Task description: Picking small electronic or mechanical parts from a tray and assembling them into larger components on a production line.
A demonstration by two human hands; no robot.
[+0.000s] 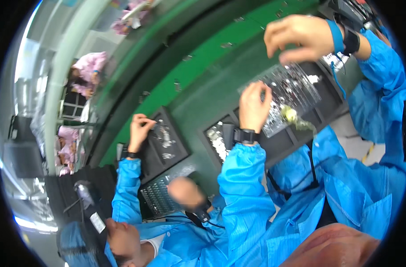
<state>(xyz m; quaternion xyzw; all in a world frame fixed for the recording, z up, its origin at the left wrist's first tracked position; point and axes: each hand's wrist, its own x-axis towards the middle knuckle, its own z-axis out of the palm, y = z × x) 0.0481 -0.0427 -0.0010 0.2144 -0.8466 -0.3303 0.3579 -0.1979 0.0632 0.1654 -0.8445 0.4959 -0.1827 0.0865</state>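
Our left hand [255, 107] is at the left edge of the clear tray [312, 91]; fingers curled in, can't tell if they're clamped on a part. Our right hand [298, 39] is above its far edge, thumb and fingers apart, nothing visible between. We see the clear tray, full of small parts, on the black tray [281, 143] over the tabletop [195, 104]. Yellow-green tangle [290, 115] by the clear tray's near edge. Co-worker's hand [139, 129] is at a second black tray [178, 143], left end of the tabletop.
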